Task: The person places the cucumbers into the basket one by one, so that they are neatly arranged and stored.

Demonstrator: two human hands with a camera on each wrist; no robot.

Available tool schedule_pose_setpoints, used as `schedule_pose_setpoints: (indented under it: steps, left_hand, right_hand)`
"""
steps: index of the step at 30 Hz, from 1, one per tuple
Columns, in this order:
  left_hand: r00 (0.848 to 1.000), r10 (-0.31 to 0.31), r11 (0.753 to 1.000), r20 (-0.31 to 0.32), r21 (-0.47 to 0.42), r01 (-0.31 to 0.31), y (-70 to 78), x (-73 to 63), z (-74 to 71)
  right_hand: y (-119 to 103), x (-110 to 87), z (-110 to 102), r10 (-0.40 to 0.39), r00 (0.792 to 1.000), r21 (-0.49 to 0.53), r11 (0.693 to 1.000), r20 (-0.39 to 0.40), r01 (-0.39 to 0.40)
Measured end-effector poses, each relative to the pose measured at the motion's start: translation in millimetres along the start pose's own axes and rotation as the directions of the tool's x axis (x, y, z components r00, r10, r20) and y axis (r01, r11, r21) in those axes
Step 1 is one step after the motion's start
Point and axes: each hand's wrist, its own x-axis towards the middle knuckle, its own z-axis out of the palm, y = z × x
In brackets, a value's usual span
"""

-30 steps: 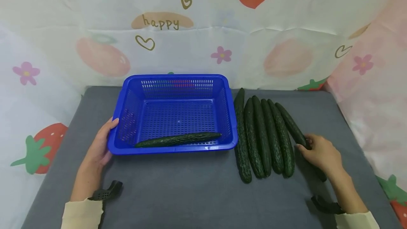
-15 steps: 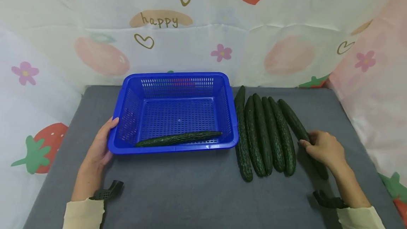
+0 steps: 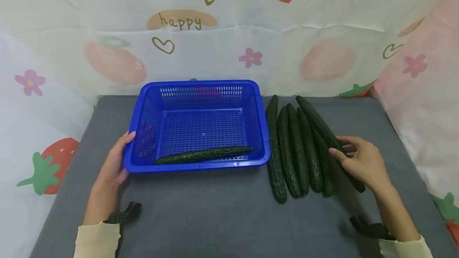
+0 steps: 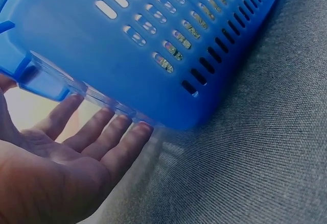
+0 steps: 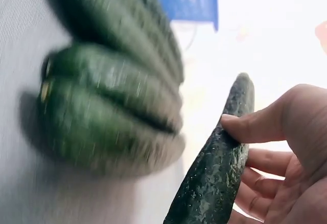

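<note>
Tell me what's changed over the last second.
The right hand has raised its held cucumber and carried it leftward, now overlapping the row of five cucumbers in the head view. Unchanged: left hand on the blue basket, one cucumber inside, the row.

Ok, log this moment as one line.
left hand: holds basket | right hand: grips cucumber | in basket: another cucumber | on table: five cucumbers, side by side

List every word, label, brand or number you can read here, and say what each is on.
"happy": on the tan patch printed on the backdrop.
Pale speck on the floor of the blue basket: too small to read.
Cucumbers: no lettering visible.
</note>
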Motion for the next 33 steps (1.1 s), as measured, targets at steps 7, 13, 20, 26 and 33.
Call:
schedule_pose_setpoints:
  steps: [7,13,20,26,33]
  left_hand:
    - [1.0,0.004,1.0,-0.016,0.026,-0.003,-1.1,0.7,-1.2]
    - [0.999,-0.012,0.998,-0.047,0.067,0.015,-2.5,1.2,1.1]
    - [0.998,-0.017,0.996,-0.061,0.083,0.022,-2.5,1.5,1.7]
    - [0.999,-0.011,0.999,-0.053,0.038,0.013,-4.1,2.8,1.3]
    - [0.997,-0.018,0.998,-0.079,0.06,0.023,-2.4,2.6,1.8]
  right_hand:
    - [-32.5,-5.1,2.7,-0.093,0.995,0.098,0.99,-0.037,0.096]
    - [-52.2,-4.4,7.8,-0.149,0.989,0.14,0.979,-0.022,0.151]
    - [-77.2,2.3,16.6,-0.218,0.974,0.127,0.966,-0.062,0.224]
    - [-95.6,11.4,16.2,-0.251,0.966,0.163,0.953,-0.057,0.257]
    - [-113.7,20.2,10.0,-0.271,0.963,0.192,0.945,0.004,0.265]
